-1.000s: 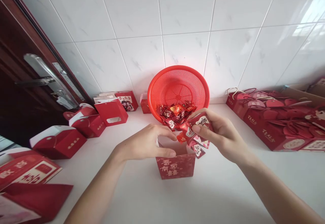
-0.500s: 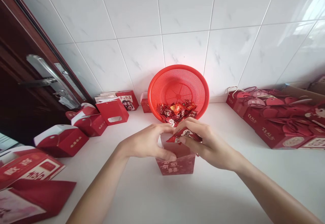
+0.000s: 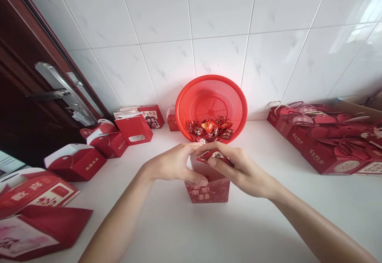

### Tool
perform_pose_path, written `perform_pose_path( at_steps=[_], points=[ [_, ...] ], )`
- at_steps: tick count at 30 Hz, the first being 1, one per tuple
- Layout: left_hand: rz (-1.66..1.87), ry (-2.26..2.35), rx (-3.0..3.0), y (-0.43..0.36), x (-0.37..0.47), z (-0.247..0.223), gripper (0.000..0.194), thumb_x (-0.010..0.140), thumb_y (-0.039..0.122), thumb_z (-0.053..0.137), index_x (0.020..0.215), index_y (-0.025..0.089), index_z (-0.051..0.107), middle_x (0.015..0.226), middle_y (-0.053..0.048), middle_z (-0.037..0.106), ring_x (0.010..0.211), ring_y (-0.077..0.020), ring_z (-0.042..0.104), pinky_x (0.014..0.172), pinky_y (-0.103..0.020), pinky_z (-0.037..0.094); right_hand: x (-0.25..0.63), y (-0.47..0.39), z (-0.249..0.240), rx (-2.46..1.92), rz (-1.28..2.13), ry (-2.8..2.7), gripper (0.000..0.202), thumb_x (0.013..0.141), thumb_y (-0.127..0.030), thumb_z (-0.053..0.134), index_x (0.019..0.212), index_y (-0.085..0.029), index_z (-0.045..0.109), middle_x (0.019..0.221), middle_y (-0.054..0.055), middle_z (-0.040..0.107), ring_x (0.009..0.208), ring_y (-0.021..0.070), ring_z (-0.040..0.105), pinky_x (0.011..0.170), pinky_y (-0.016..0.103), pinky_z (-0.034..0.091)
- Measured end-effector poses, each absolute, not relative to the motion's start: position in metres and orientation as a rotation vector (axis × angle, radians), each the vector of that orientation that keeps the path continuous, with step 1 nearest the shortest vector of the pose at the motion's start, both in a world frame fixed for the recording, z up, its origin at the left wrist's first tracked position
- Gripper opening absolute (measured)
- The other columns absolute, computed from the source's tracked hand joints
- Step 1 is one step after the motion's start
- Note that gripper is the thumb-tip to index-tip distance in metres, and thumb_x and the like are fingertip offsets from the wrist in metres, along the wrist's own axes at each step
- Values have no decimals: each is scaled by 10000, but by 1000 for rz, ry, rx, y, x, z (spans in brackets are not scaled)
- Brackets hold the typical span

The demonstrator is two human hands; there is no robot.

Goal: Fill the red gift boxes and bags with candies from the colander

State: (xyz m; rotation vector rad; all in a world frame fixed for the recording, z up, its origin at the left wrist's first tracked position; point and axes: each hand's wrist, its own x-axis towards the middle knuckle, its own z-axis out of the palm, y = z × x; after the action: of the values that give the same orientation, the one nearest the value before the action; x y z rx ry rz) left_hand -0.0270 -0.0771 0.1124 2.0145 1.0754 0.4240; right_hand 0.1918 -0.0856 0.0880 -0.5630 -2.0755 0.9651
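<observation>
Red pkt (image 3: 217,155) btwn R fingers (image 3: 223,167), at red box (image 3: 210,192) mouth.

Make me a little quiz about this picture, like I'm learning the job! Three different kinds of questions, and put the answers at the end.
1. True or false: the right hand is holding nothing.
2. Where in the picture is the door with the metal handle?
A) On the left
B) In the middle
C) On the right
3. Fill in the missing word: the pile of wrapped packets behind the open box lies in a round red ____.

Key:
1. False; it holds a red packet at the box's opening.
2. A
3. Basket
</observation>
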Motion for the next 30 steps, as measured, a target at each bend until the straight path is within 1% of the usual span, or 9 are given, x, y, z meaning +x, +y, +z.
perform_pose_path(
  at_steps=[3,6,13,17,20,22,24,27,30],
  points=[
    [425,1078,2005,-76,-28,112,611,654,365,889,1214,233,685,1209,-46,714,1141,-284,636,962,-379,487,191,-83,87,-485,828,-2156,292,1042,-243,461,1211,-274,698,1051,50,744,977,216,657,874,358,511],
    [430,1049,1994,-75,-28,112,642,656,357,889,1245,230,665,1265,-48,697,1209,-291,610,1014,-388,467,192,-81,86,-420,759,-2173,297,1047,-220,456,1236,-254,683,1144,76,719,1054,222,641,910,378,521],
    [378,1087,2005,-77,-26,115,662,661,360,895,1272,248,665,1261,-26,705,1202,-295,629,997,-373,488,192,-79,80,-451,577,-2247,215,1005,-190,540,1137,-195,709,967,75,681,811,172,612,687,296,517],
    [396,1037,2035,-75,-29,111,663,679,368,895,1296,285,665,1356,-25,668,1312,-292,566,1089,-388,436,197,-78,86,-520,574,-2181,214,986,-213,580,1172,-194,684,998,72,711,874,187,651,706,301,554],
    [402,1051,2081,-72,-32,108,529,755,381,847,1254,288,697,1352,-33,670,1300,-284,575,1086,-390,434,208,-75,93,-601,590,-2080,206,990,-276,591,1164,-208,678,1073,68,732,976,209,687,802,331,589],
    [397,1046,2138,-72,-33,108,398,854,388,758,1233,275,715,1297,-43,696,1224,-269,621,1017,-366,476,218,-71,97,-664,617,-2078,325,958,-360,651,1251,-221,647,1201,85,708,1059,243,690,822,349,606],
    [387,1012,2214,-73,-32,110,334,924,400,675,1225,265,726,1232,-49,718,1134,-253,658,932,-335,506,224,-66,98,-703,682,-2149,605,861,-449,759,1393,-239,561,1356,113,638,1113,280,683,795,356,622],
    [323,976,2326,-80,-30,117,402,897,399,708,1287,301,698,1231,-39,714,1116,-258,659,901,-316,516,227,-62,92,-725,772,-2306,966,713,-471,879,1531,-278,404,1408,128,614,1121,302,683,815,371,621],
    [218,961,2427,-90,-29,121,457,890,229,691,1330,348,667,1258,-21,709,1136,-255,662,928,-313,518,224,-67,75,-704,902,-2409,924,798,-348,828,1568,-328,317,1270,76,715,1009,247,721,827,351,608]
  ],
)
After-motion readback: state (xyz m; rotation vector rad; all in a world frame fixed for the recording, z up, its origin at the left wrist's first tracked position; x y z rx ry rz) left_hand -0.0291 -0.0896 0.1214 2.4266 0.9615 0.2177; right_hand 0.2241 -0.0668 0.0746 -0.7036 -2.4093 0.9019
